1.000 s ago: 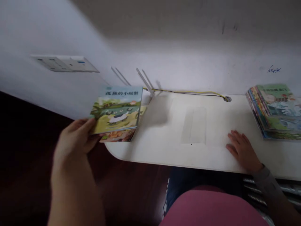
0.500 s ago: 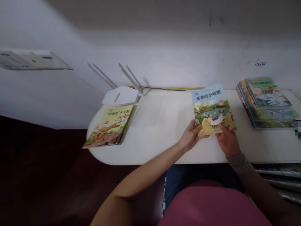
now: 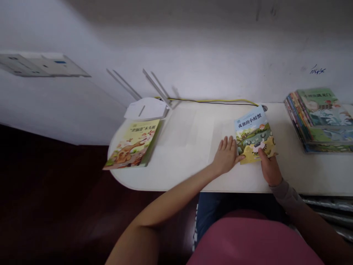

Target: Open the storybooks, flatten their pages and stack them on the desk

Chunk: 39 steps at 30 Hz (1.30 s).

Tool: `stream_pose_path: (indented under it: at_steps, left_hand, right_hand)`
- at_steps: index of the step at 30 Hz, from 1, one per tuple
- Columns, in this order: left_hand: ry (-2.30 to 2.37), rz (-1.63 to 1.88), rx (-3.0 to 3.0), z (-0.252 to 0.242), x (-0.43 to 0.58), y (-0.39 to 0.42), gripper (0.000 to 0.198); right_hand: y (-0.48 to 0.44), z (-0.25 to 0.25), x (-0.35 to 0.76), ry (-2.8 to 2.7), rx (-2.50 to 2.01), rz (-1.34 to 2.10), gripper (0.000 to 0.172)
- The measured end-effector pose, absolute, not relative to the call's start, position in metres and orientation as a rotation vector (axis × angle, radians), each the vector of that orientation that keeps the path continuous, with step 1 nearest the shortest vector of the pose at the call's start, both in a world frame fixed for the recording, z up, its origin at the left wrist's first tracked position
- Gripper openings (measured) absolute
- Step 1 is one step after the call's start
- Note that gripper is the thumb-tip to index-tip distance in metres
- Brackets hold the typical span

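Observation:
A picture book with a crab on its blue, green and yellow cover is gripped at its lower right by my right hand. That thumb presses on the cover, and the fingers are hidden beneath. My left hand lies palm down at the book's left side, fingers stretched out over the white table. Its thumb reaches the book's lower left corner.
At the left end of the table lies a yellow-green picture book, in front of a white router with raised antennas. A stack of picture books stands at the right. A yellow cable runs along the wall.
My left hand has let go of the crab book's lower left edge and flattened out beside it. The right hand still holds the book. The whole view has shifted slightly.

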<state>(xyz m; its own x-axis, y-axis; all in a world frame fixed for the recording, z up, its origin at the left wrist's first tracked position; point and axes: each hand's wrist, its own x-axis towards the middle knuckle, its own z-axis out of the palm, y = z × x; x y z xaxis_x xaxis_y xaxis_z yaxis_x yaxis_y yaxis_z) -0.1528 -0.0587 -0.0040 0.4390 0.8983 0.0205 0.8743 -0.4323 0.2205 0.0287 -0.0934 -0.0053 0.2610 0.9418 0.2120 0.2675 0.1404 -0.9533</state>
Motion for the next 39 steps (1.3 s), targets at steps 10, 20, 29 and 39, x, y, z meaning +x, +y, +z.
stream_pose_path:
  at_steps: [10,20,29,39]
  left_hand:
    - [1.719,0.316,2.391,-0.001,-0.247,-0.053,0.055]
    - [1.555,0.267,2.496,0.0,-0.271,-0.058,0.05]
    - [1.422,0.427,2.482,0.0,-0.283,-0.06,0.047]
    - [1.487,0.642,2.359,0.0,-0.298,-0.069,0.04]
  right_hand:
    - [-0.096,0.007,0.024,-1.356,-1.363,0.701,0.047]
    - [-0.081,0.043,-0.079,-2.597,-1.317,0.22,0.054]
    - [-0.074,0.037,-0.107,-2.78,-1.444,0.141,0.078]
    - [-0.049,0.049,-0.086,-2.981,-1.144,0.148,0.051]
